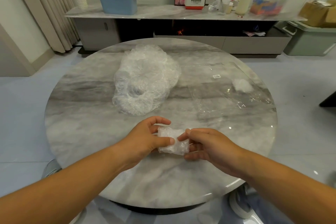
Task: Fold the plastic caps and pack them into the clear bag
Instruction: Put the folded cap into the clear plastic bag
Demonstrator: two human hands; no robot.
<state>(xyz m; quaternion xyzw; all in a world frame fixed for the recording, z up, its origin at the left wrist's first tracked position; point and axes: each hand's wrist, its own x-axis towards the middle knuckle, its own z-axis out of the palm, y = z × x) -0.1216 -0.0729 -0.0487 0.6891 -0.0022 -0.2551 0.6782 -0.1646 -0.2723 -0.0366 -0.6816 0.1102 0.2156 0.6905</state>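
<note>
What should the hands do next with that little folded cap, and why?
Probably carry the cap to the bag on the right and slip it in. The left hand and right hand pinch it already folded small, and one folded wad seems to lie in the bag.

Label (216, 76) on clear bag (227, 100) is illegible.

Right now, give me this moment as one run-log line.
step: folding | left hand, right hand: both pinch folded cap | cap pile: centre, unfolded | clear bag: flat, right side
</note>
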